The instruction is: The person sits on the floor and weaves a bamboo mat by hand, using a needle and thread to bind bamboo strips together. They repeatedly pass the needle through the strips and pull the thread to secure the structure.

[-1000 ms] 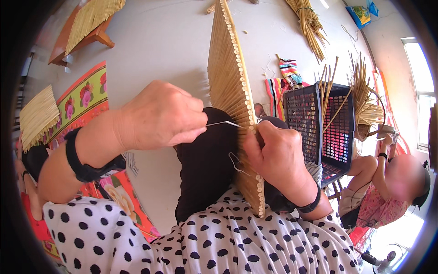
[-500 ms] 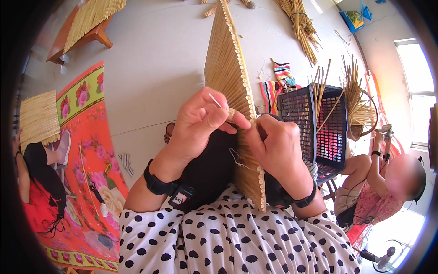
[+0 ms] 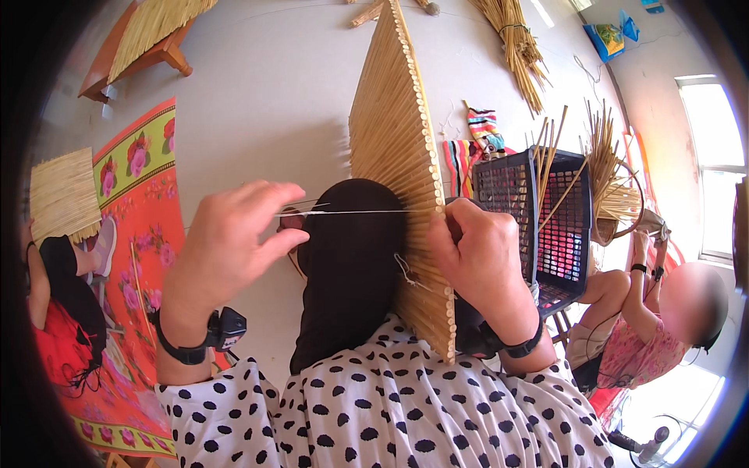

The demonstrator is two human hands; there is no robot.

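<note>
A mat of straw-coloured reed stalks [image 3: 390, 148] stands on edge, its cut ends in a row towards me. My right hand [image 3: 480, 242] is closed against its right side, thumb and bent fingers pinching the edge. Out to the left, my left hand [image 3: 234, 234] is slightly blurred, with thumb and forefinger apart. A white thread [image 3: 359, 211] runs taut from the mat to it, passing between these fingers; its remaining fingers are hidden. A short loose thread [image 3: 403, 267] hangs on the mat lower down. Under the left side is my black-clad knee [image 3: 351, 257].
Right of the mat stands a dark plastic crate [image 3: 507, 195] with stalks, beside a basket [image 3: 616, 218]. A stalk bundle [image 3: 511, 47] lies beyond. A seated person [image 3: 632, 327] works at right, another [image 3: 70, 296] at left near a red floral cloth [image 3: 140, 210].
My left hand has moved away from the mat to the left, its thumb and forefinger spreading, and the thread is now stretched out. My right hand stays at the mat's edge.
</note>
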